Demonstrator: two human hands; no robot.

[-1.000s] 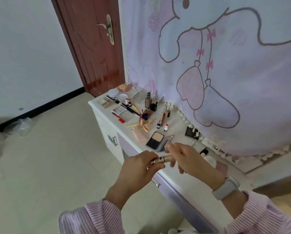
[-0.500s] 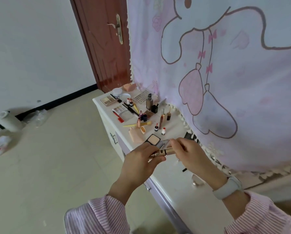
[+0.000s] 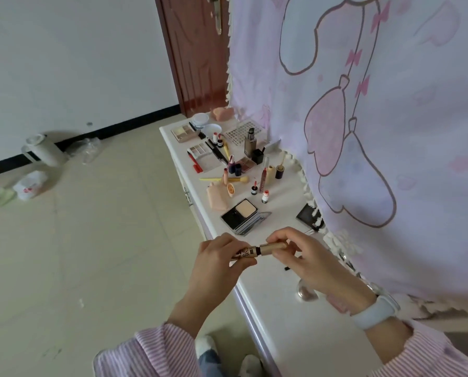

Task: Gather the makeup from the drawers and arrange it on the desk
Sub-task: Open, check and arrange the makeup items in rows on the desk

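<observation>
Soft, even daylight fills the wide-angle view, with faint shadows, straight lines bowing at the edges, and slight overall softness.

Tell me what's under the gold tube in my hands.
The white desk, bare there. The left hand and right hand cover the gold tube ends.

Two bare hands, left hand (image 3: 218, 263), right hand (image 3: 306, 263), pink-and-white striped sleeves (image 3: 156, 352) — loose cuffs, pale blue-grey wristband (image 3: 374, 311) on the right wrist, blue jeans (image 3: 209, 364), white footwear (image 3: 204, 345).
</observation>
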